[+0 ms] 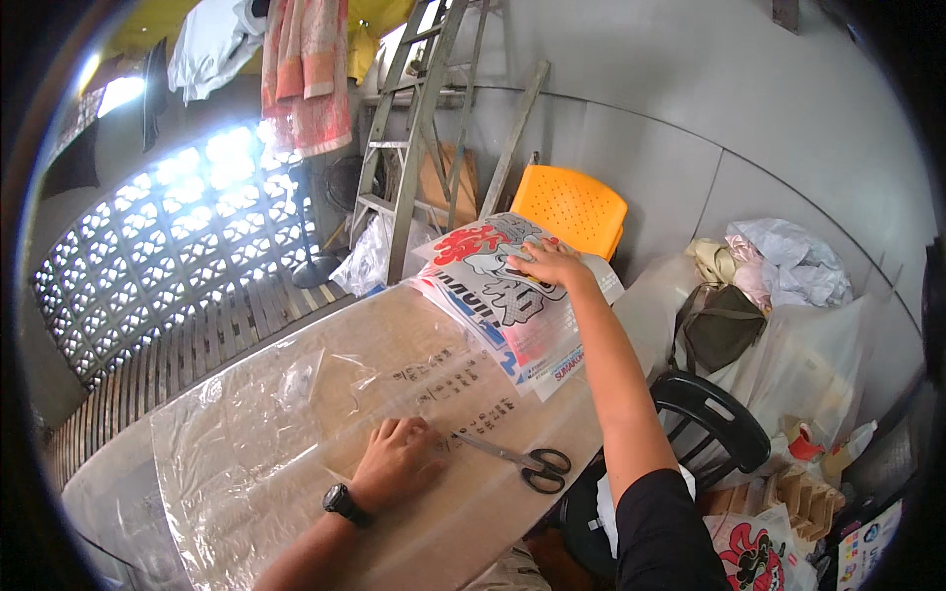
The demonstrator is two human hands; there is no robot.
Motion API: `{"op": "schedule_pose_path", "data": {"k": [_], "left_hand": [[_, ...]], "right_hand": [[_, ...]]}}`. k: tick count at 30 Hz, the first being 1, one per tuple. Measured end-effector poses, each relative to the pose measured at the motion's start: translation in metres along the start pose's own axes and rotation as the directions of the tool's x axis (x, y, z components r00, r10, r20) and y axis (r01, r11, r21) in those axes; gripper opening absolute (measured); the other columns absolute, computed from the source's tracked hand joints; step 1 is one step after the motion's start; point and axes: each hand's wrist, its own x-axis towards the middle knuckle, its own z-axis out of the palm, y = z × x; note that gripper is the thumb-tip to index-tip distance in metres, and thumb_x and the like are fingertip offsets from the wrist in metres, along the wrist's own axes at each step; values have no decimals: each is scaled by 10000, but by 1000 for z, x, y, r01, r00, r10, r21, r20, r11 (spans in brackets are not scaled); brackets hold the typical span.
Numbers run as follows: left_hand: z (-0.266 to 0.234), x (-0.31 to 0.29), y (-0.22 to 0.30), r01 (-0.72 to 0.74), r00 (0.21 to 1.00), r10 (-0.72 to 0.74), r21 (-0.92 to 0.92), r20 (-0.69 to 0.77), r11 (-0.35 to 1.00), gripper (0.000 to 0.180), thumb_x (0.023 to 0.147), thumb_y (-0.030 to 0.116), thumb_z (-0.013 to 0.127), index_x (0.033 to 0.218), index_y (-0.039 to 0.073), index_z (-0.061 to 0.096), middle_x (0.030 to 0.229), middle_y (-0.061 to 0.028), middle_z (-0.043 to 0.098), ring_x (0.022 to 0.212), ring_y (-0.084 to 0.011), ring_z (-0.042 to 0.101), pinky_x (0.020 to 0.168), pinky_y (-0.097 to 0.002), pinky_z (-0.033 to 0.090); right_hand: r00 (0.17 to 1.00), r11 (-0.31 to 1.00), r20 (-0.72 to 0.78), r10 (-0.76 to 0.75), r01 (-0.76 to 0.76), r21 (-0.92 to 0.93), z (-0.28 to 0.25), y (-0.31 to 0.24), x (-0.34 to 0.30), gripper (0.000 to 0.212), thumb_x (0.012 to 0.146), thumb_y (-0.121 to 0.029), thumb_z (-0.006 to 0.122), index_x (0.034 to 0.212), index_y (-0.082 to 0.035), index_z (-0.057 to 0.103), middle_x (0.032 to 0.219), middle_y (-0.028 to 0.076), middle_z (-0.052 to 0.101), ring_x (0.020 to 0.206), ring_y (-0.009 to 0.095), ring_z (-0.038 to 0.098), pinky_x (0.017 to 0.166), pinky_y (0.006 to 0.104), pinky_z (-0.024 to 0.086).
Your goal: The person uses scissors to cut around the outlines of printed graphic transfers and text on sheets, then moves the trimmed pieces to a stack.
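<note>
The stack of printed sheets [498, 295] lies at the far end of the table [256, 512], overlapping unevenly, with blue, red and black print exposed along the near edges. The right hand [550, 264] rests palm down on the top sheet, fingers extended and slightly spread; it presses on the surface and grips nothing. The left hand [399, 461] rests palm down on the clear plastic sheet [246, 424] covering the tabletop, fingers partly bent and relaxed; no object is visible in its hold. A black wristwatch [343, 502] is fitted at the left wrist. 1 pair of scissors [524, 459] lies just beside the left hand, blades together, tip directed toward that hand, the 2 black handle loops toward the right edge of the table. Dark handwritten marks [475, 389] show between the scissors and the stack. An orange chair [572, 209] with a perforated backrest stands behind the stack. A black chair [714, 419] stands at the right side of the table. A stepladder [406, 167] stands beyond the far end, near the gray wall [690, 98]
</note>
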Motion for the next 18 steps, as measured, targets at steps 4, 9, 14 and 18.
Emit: {"op": "schedule_pose_path", "data": {"k": [4,9,14,18], "left_hand": [[-5,-2,2,19,1000,-18,-25,25,1000,420,871,330,711,1231,125,643,1287,-108,550,1199,-325,497,1025,-472,409],[-11,-6,2,24,1000,-23,-33,21,999,413,850,305,729,1213,123,654,1266,-114,562,1176,-324,517,1018,-472,425],[-12,9,5,-54,998,52,-111,-22,992,392,826,245,742,1185,108,666,1221,-122,590,1147,-333,538,993,-464,450],[5,2,-18,-113,993,113,15,-38,994,370,823,188,728,1172,80,670,1175,-149,625,1111,-351,564,990,-484,442]], "right_hand": [[999,1000,-31,-16,16,12,-2,-6,0,1093,772,-950,332,1608,-249,257,1668,150,196,1551,361,110,1220,617,52],[996,993,-83,-8,17,116,-17,-15,-1,1021,832,-912,288,1595,-233,301,1660,118,242,1551,312,149,1216,617,28],[894,951,-444,-55,183,251,-58,14,-35,865,933,-784,302,1515,-158,435,1524,175,461,1429,338,401,1173,611,168],[709,862,-699,-97,410,297,-39,41,-155,545,1006,-502,523,1297,-55,631,1255,133,659,1153,251,617,996,411,425]]}}
